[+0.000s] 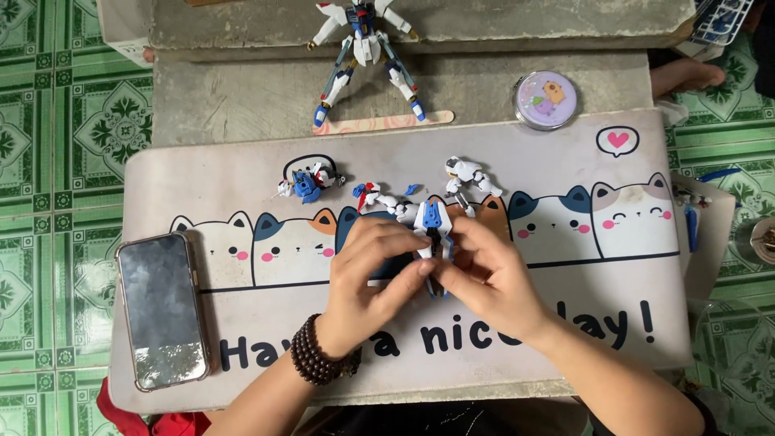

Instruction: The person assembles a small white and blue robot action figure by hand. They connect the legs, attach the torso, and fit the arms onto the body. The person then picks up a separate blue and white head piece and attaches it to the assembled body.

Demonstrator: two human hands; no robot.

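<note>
A smartphone (163, 310) is laid face up at the left edge of the cat-printed desk mat (557, 161). A finished white and blue robot model (365, 50) is stood on a wooden stick (383, 122) beyond the mat's far edge, with a round lilac tin (546, 99) near the far right corner. Green patterned floor tiles (56, 121) are seen around

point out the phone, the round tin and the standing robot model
phone (164, 309), head view, middle of its dark screen
round tin (546, 99), head view, centre of its purple lid
standing robot model (365, 44), head view, its torso
</note>
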